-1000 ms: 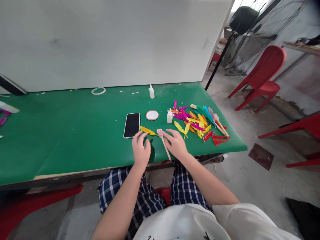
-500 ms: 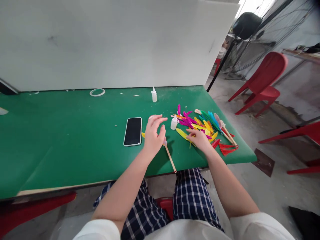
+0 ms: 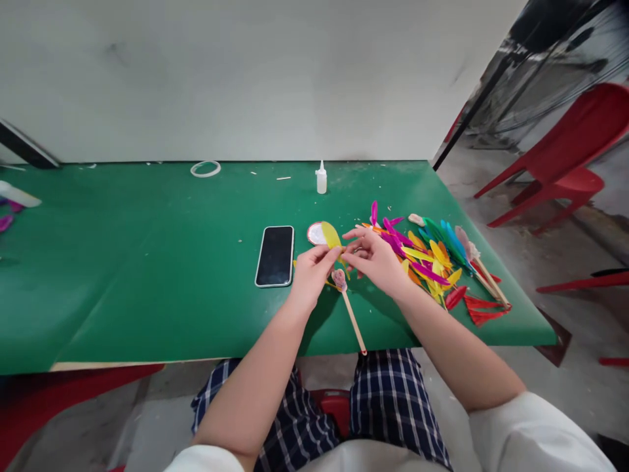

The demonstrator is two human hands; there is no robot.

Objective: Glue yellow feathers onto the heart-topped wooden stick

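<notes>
Between my two hands is a yellow feather (image 3: 330,234), its broad end pointing away from me. My left hand (image 3: 308,274) pinches it low down with thumb and forefinger. My right hand (image 3: 378,261) also has its fingertips closed at the feather's lower end. Behind the feather lies a white oval piece with a red rim (image 3: 315,234), partly covered by it. A thin wooden stick (image 3: 354,321) with a pinkish, lumpy head rests below my hands, reaching the table's near edge. Yellow bits show beside that head.
A phone (image 3: 274,255) lies left of my hands. Colourful feathers (image 3: 427,255) and red tassels (image 3: 484,309) are heaped at the right. A small white dropper bottle (image 3: 321,181) stands near the partition (image 3: 246,78). A white ring (image 3: 205,169) lies at the back of the green table (image 3: 147,275).
My right hand has come left from the feather pile with a yellow feather. My left hand, spread before, now pinches it too. The second dropper bottle is no longer visible. The view has shifted.
</notes>
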